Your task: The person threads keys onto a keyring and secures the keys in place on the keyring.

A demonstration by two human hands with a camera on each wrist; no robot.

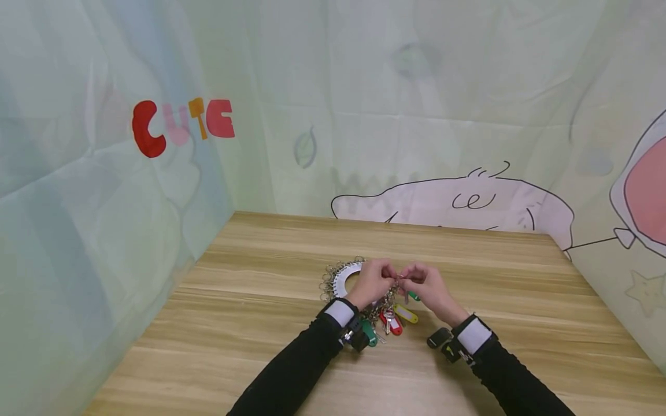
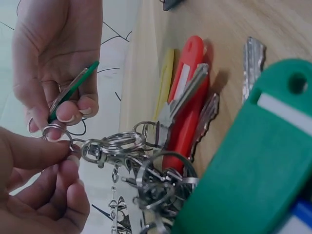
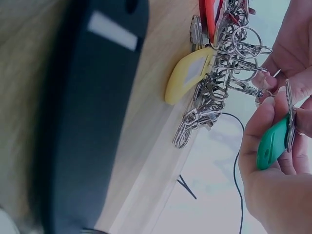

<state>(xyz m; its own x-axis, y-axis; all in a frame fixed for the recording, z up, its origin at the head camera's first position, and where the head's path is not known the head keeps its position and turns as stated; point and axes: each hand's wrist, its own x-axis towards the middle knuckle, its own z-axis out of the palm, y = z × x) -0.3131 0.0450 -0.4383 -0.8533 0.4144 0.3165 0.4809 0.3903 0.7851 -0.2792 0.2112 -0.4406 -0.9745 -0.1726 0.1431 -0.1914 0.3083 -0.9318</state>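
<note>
A white ring-shaped key holder, fringed with many metal clips and split rings, lies on the table. My left hand pinches a small split ring beside one of its snap clips. Close against it, my right hand holds a key with a green tag, its fingertips at the same split ring. Whether the key is threaded on that ring I cannot tell. Under the left hand hang a red tag, a yellow tag, another green tag and several keys.
The wood-grain table extends around the holder. Printed cloth walls stand behind it and at both sides. Wrist cameras are strapped over both black sleeves. Part of a dark object blocks the left of the right wrist view.
</note>
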